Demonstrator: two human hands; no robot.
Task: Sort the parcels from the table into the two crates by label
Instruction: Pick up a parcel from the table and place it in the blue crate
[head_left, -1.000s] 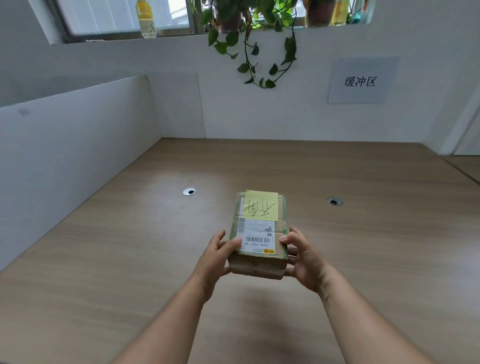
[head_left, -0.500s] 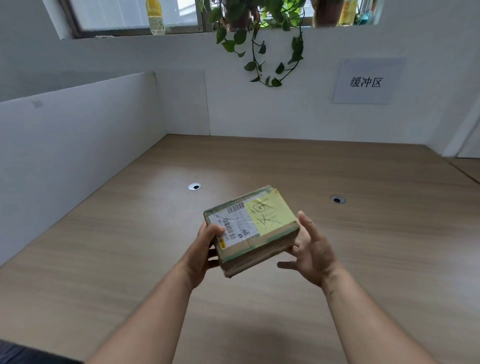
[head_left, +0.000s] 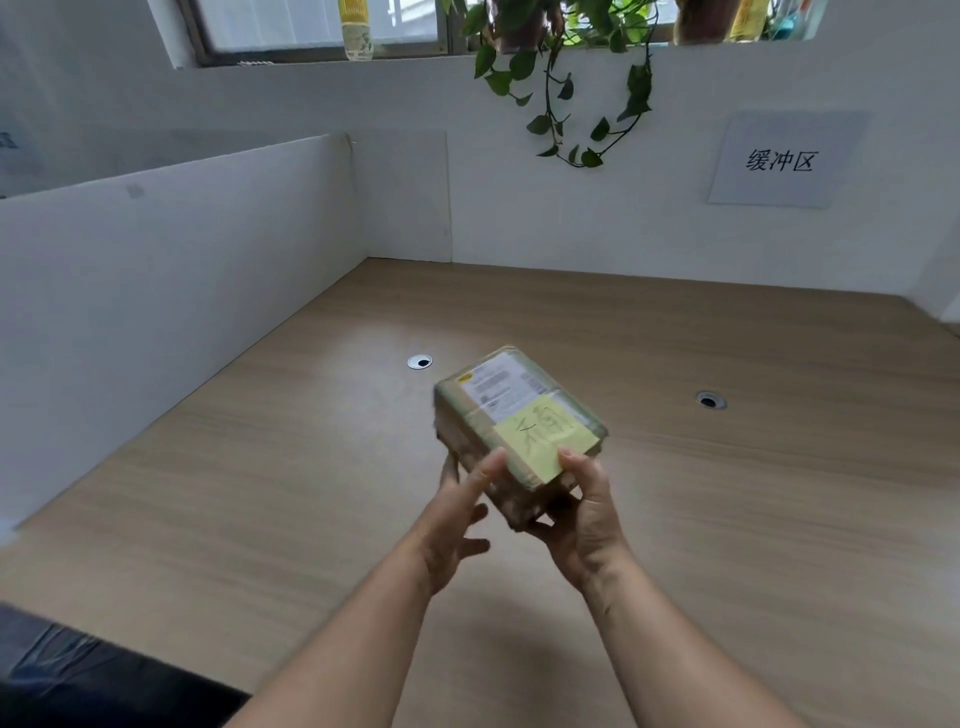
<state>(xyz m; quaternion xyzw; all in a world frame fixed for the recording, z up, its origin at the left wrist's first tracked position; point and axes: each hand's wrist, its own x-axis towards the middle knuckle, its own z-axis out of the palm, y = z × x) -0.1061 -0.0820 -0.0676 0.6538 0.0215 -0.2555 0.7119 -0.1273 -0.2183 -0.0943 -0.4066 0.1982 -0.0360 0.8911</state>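
Right hand (head_left: 582, 525) pinches taped brown cardboard parcel (head_left: 514, 431), yellow handwritten sticky note (head_left: 545, 436) legible only as scrawl; left hand (head_left: 457, 514) spread alongside; wall sign (head_left: 779, 161) reads 缓冲区.

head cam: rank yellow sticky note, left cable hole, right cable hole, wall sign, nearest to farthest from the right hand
From the right hand:
1. Yellow sticky note, on the parcel top; the thumb touches its near edge.
2. Right cable hole, in the table ahead, to the right.
3. Left cable hole, ahead, to the left. Close to 2.
4. Wall sign, on the far wall, right.
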